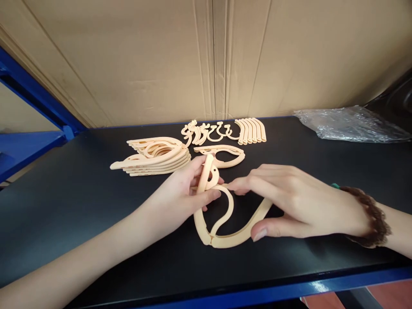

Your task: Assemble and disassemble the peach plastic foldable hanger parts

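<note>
Just above the black tabletop, a beige plastic folding clothes hanger [230,242] is held between both hands, its hinge toward me and its curved hook bent inward. My left hand [180,189] grips the left arm, thumb pressed across it near the hook's base; some of its fingers are hidden behind the hanger. My right hand [289,197] is around the right arm, thumb on the near side and fingers over the far side. Its index finger reaches toward the middle. A folded hanger [237,160] lies just beyond the hands.
Several folded hangers are stacked [161,165] at the left. Farther back lie loose hooks [219,132] and a row of hanger arms [252,131]. Clear plastic wrapping [350,124] rests at the back right. Cardboard [154,60] stands behind the table; a blue frame [277,296] edges its front.
</note>
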Demonstrator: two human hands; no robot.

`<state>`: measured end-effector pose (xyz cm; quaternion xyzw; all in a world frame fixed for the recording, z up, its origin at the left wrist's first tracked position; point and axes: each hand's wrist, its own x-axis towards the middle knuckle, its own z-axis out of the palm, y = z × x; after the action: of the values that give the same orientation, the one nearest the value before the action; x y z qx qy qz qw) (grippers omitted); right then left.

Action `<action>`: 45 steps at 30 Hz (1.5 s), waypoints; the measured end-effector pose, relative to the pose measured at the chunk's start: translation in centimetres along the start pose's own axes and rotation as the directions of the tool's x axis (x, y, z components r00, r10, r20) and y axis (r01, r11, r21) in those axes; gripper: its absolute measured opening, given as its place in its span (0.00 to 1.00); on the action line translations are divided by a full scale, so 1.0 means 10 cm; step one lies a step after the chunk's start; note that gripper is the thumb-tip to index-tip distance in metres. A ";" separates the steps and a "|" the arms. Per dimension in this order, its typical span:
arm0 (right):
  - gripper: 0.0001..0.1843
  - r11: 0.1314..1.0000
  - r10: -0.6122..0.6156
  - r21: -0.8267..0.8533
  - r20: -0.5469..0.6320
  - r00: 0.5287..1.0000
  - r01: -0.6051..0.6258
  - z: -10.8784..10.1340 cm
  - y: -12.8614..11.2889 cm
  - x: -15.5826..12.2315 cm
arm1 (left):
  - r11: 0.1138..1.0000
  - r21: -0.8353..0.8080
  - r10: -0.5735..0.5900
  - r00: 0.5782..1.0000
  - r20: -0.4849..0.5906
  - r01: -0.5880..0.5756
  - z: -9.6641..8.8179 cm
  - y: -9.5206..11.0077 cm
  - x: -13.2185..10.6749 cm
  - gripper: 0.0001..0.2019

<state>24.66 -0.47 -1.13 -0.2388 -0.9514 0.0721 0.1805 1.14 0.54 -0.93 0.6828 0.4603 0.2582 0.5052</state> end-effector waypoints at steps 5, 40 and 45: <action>0.18 0.988 0.089 -0.119 -0.071 0.993 -0.097 -0.02 0.04 -0.02 | 0.783 0.581 0.289 0.957 -0.025 -0.222 0.00 -0.03 -0.06 0.19; 0.04 0.934 0.352 -0.006 0.206 0.913 -0.358 -0.21 0.09 -0.01 | 0.403 0.671 0.487 0.766 0.419 -0.623 0.07 -0.12 -0.04 0.05; 0.06 0.905 0.378 0.079 0.303 0.875 -0.419 -0.22 0.06 -0.01 | 0.436 0.661 0.483 0.779 0.400 -0.610 0.07 -0.14 -0.04 0.08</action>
<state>25.80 0.09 0.71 -0.4039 -0.8898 0.2084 0.0417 0.98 -0.03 -2.41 0.9575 0.2378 0.1361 0.0903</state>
